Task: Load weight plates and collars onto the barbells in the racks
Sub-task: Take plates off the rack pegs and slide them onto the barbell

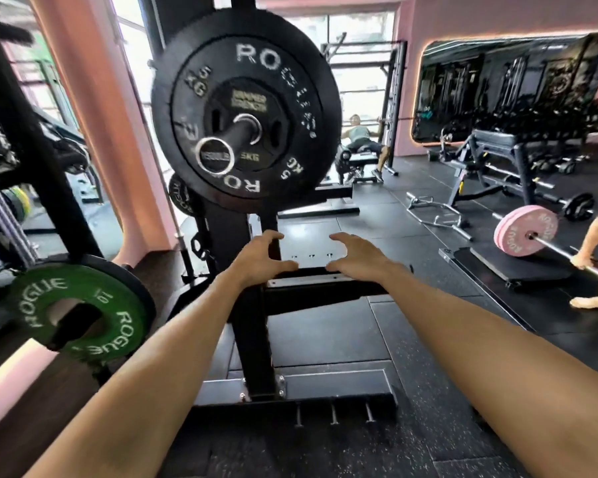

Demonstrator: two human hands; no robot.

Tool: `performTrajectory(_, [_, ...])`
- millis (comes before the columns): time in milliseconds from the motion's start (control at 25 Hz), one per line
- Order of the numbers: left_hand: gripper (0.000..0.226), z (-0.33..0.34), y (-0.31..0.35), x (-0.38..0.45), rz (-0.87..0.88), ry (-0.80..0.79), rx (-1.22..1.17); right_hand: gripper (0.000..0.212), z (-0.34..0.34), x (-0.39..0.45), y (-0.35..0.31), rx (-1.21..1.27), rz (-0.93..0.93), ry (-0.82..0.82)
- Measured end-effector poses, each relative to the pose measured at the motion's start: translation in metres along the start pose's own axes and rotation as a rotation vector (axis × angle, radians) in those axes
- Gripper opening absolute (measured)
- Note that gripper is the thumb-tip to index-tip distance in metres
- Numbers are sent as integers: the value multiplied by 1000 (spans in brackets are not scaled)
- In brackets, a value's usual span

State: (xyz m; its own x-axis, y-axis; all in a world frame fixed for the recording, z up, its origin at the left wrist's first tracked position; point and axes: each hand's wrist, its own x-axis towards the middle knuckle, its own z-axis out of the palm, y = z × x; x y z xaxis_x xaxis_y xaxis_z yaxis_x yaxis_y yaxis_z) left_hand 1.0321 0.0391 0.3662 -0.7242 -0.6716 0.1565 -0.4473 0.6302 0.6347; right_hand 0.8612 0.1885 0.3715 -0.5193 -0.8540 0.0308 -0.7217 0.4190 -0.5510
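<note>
A barbell sleeve (218, 151) points toward me from the rack, its round end cap near the middle of the view. On it sit a large black 5 kg Rogue plate (283, 81) and a smaller black 5 kg plate (246, 98) in front of that. No collar shows on the sleeve. My left hand (259, 257) and my right hand (354, 258) are stretched out below the plates, fingers spread, holding nothing. They hover over a black rack crossbar (318, 288).
A green 10 kg Rogue plate (80, 305) hangs on a storage peg at lower left. The rack upright (252, 339) and its base stand directly ahead. At right a person grips a barbell with pink plates (525, 232); another person lies on a bench (359, 157) behind.
</note>
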Motion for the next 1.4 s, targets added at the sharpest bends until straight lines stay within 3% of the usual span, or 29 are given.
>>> performTrajectory(400, [69, -137, -39, -43, 69, 126, 6, 70, 7, -16, -131, 74, -70, 144])
performTrajectory(640, [53, -195, -26, -14, 88, 261, -11, 55, -34, 4, -171, 69, -73, 355])
performTrajectory(1000, [42, -214, 1, 80, 65, 427, 82, 55, -77, 98, -166, 50, -46, 443])
performTrajectory(1400, [46, -206, -6, 196, 32, 443, 189, 53, -88, 220, -168, -53, -48, 441])
